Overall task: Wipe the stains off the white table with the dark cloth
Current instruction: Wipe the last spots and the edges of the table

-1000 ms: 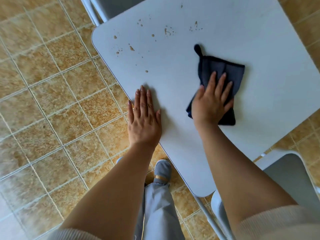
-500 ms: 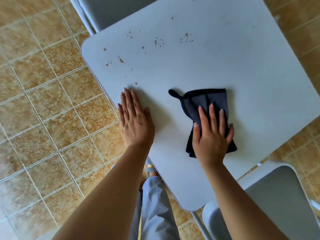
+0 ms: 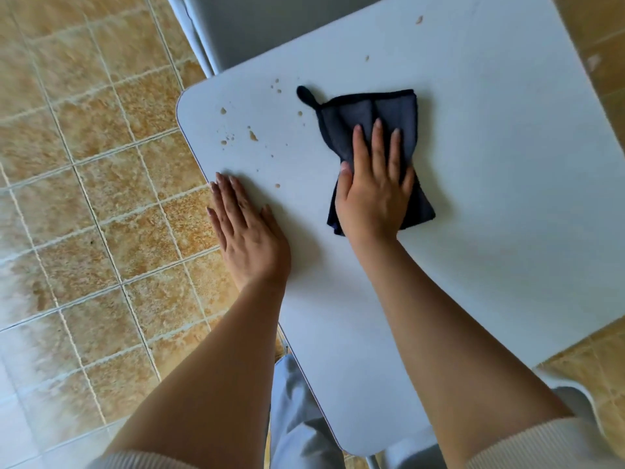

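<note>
right hand (image 3: 373, 194): flat grip pinning folded dark cloth (image 3: 372, 113) to white square surface (image 3: 490, 184) for pressure | brown stains (image 3: 252, 135) just left, unwiped | left hand (image 3: 250, 238): spread flat, empty, probably bracing

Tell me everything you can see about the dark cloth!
The dark cloth is navy blue, soft-looking fabric with a darker stitched edge and a small hanging loop at its far left corner. It lies flat but a bit bunched on the white table. The right hand presses on it with fingers spread.
</note>
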### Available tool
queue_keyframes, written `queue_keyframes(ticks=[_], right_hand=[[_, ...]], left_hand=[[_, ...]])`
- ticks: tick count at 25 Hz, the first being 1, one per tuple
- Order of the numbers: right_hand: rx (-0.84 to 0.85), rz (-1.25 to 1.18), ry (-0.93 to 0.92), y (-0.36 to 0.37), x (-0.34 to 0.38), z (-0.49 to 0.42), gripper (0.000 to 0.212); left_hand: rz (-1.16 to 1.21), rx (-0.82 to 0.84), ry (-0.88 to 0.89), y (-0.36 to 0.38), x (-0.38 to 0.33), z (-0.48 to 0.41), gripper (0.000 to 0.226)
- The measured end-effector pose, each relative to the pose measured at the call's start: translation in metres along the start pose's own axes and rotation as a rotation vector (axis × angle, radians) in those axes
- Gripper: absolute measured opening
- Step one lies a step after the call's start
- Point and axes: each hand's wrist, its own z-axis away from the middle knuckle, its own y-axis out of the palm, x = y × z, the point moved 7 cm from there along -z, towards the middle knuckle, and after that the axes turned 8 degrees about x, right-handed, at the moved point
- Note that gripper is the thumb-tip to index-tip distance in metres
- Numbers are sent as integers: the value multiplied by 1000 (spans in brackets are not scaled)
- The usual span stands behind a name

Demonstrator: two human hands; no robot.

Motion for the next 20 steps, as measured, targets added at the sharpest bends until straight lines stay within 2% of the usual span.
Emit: queue_keyframes(ticks=[3, 5, 8, 10, 12, 16, 20], right_hand=[[98, 23, -206, -2, 6, 39, 49], [100, 50, -217, -9, -23, 53, 48], [52, 77, 20, -17, -68, 30, 47], [69, 56, 160, -14, -73, -8, 50], [107, 27, 199, -6, -56, -48, 54], [102, 26, 43, 13, 10, -86, 53], [22, 20, -219, 21, 73, -60, 51]], left_hand=[[0, 13, 1, 0, 0, 1, 57], [4, 11, 4, -1, -2, 0, 57], [14, 7, -2, -1, -3, 0, 57], [12, 7, -2, -1, -2, -1, 57], [17, 7, -8, 0, 0, -2, 57], [29, 11, -5, 1, -1, -2, 57], [31, 28, -3, 0, 2, -2, 58]])
